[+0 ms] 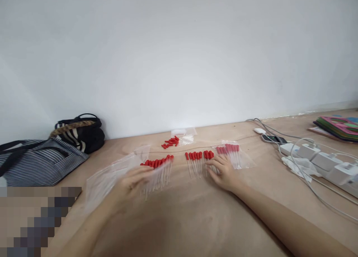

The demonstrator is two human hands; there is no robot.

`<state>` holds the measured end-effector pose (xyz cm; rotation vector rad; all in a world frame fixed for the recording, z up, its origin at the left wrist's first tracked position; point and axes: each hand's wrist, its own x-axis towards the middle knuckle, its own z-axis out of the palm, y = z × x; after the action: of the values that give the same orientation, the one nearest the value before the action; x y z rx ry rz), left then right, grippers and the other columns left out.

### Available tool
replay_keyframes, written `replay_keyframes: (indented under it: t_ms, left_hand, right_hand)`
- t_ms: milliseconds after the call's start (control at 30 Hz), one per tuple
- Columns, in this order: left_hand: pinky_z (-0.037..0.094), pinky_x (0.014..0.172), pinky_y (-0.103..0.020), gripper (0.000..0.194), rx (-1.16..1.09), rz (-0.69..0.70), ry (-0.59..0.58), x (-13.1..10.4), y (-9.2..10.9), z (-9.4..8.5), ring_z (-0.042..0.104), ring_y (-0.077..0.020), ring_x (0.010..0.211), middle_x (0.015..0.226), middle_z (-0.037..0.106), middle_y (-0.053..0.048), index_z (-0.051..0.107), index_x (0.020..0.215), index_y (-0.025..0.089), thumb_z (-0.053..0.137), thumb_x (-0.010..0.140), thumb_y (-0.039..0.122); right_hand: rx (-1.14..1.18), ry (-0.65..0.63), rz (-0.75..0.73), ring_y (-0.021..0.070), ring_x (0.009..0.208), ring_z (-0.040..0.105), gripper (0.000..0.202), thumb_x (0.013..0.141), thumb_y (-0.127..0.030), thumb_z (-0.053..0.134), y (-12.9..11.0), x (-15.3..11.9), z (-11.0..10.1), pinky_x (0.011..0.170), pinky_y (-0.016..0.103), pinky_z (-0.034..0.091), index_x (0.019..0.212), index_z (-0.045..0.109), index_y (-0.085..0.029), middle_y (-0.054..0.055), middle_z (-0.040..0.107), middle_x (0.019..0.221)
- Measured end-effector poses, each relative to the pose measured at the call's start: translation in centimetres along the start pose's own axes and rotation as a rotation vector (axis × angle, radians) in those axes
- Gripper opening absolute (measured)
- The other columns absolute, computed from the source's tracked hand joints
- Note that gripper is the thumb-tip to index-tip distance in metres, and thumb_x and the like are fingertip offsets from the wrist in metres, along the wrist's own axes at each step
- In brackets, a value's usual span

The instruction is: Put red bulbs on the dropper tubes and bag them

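My left hand (135,178), smeared by motion, has its fingers pinched on a small clear plastic bag (160,171). The bag hangs over part of a row of thin clear droppers with red bulbs (159,162). Curled around a small group of red-bulbed droppers (208,154) on the table, my right hand (222,172) hides most of their stems. Between the hands, several more droppers (195,156) lie side by side, bulbs toward the wall. Just right of my right hand, a clear bag (245,163) contains several droppers (232,149).
Loose red bulbs (171,141) lie beside a clear bag (186,135) near the wall. Flat clear bags (104,178) spread at left, near a striped bag (44,162) and a black bag (86,135). A power strip with chargers (324,160), cables, and colored sheets (335,126) occupy the right.
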<state>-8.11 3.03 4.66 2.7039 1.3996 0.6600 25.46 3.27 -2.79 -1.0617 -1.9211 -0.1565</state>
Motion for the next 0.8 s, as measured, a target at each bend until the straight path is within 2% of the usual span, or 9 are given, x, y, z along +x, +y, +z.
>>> replay_keyframes:
  t_ms: [67, 100, 200, 267, 333, 400, 467, 633, 800]
  left_hand:
    - [0.042, 0.090, -0.033, 0.033, -0.127, 0.218, -0.174, 0.0, 2.2, 1.3, 0.054, -0.0182, 0.104, 0.106, 0.063, -0.003, 0.063, 0.101, 0.026, 0.034, 0.086, 0.030]
    - [0.042, 0.090, -0.033, 0.032, -0.160, 0.258, -0.242, -0.1, 3.1, 1.8, 0.053, -0.0180, 0.105, 0.109, 0.062, -0.003, 0.062, 0.103, 0.027, 0.035, 0.086, 0.027]
    - [0.037, 0.095, -0.044, 0.033, -0.149, 0.248, -0.425, -0.6, 5.0, 2.5, 0.045, -0.0234, 0.115, 0.122, 0.053, -0.005, 0.054, 0.114, 0.029, 0.045, 0.083, 0.034]
    - [0.031, 0.097, -0.052, 0.049, -0.104, 0.191, -0.475, -0.9, 5.7, 2.3, 0.036, -0.0299, 0.121, 0.130, 0.045, -0.010, 0.048, 0.121, 0.026, 0.053, 0.076, 0.045]
    - [0.027, 0.097, -0.055, 0.061, -0.088, 0.143, -0.472, -1.0, 6.3, 2.1, 0.031, -0.0325, 0.123, 0.133, 0.039, -0.013, 0.043, 0.125, 0.023, 0.053, 0.073, 0.052]
    - [0.025, 0.099, -0.054, 0.061, -0.103, 0.132, -0.471, -1.2, 6.9, 2.4, 0.028, -0.0310, 0.125, 0.135, 0.037, -0.013, 0.040, 0.127, 0.022, 0.048, 0.076, 0.054]
    - [0.024, 0.100, -0.052, 0.066, -0.131, 0.132, -0.483, -1.2, 7.6, 3.3, 0.026, -0.0298, 0.126, 0.136, 0.034, -0.013, 0.034, 0.130, 0.021, 0.047, 0.076, 0.055]
    - [0.019, 0.103, -0.052, 0.094, -0.215, 0.096, -0.451, -1.1, 9.1, 6.4, 0.015, -0.0313, 0.129, 0.141, 0.019, -0.018, 0.017, 0.136, 0.011, 0.053, 0.066, 0.063]
    - [0.021, 0.102, -0.053, 0.090, -0.266, 0.039, -0.410, -1.2, 8.9, 8.3, 0.017, -0.0317, 0.129, 0.141, 0.020, -0.018, 0.013, 0.137, 0.010, 0.054, 0.070, 0.053]
  right_hand:
    - [0.131, -0.113, -0.045, 0.0164, 0.072, 0.049, 0.016, 0.077, -0.021, 0.052, -1.1, 0.1, 0.1, 0.068, 0.030, 0.035, 0.092, 0.057, -0.017, 0.004, 0.058, 0.075]
    - [0.183, -0.176, -0.065, 0.0162, 0.071, 0.049, 0.017, 0.076, -0.020, 0.052, -1.7, 0.0, 0.1, 0.067, 0.030, 0.036, 0.092, 0.056, -0.018, 0.004, 0.058, 0.074]
    - [0.272, -0.348, -0.105, 0.0152, 0.068, 0.048, 0.015, 0.071, -0.015, 0.054, -3.0, -0.1, -0.1, 0.065, 0.029, 0.036, 0.086, 0.056, -0.018, 0.002, 0.057, 0.069]
    - [0.290, -0.434, -0.110, 0.0146, 0.067, 0.048, 0.011, 0.068, -0.014, 0.054, -3.6, -0.2, -0.3, 0.066, 0.029, 0.035, 0.078, 0.057, -0.018, 0.001, 0.057, 0.066]
    - [0.291, -0.486, -0.100, 0.0140, 0.067, 0.048, 0.006, 0.067, -0.013, 0.055, -3.9, -0.4, -0.4, 0.068, 0.031, 0.033, 0.070, 0.056, -0.018, 0.000, 0.057, 0.064]
    - [0.288, -0.512, -0.084, 0.0135, 0.067, 0.048, 0.004, 0.067, -0.014, 0.056, -4.1, -0.5, -0.5, 0.071, 0.032, 0.031, 0.065, 0.057, -0.018, -0.001, 0.057, 0.062]
    - [0.284, -0.531, -0.072, 0.0135, 0.068, 0.048, 0.003, 0.067, -0.017, 0.058, -4.0, -0.6, -0.5, 0.073, 0.033, 0.030, 0.064, 0.057, -0.018, -0.002, 0.058, 0.062]
    - [0.314, -0.577, -0.064, 0.0141, 0.070, 0.048, 0.003, 0.069, -0.022, 0.060, -3.9, -0.7, -0.6, 0.072, 0.033, 0.029, 0.068, 0.062, -0.020, 0.000, 0.058, 0.065]
    - [0.372, -0.591, -0.075, 0.0142, 0.071, 0.047, 0.008, 0.073, -0.027, 0.060, -3.9, -0.8, -0.7, 0.072, 0.033, 0.030, 0.073, 0.066, -0.022, 0.000, 0.056, 0.064]
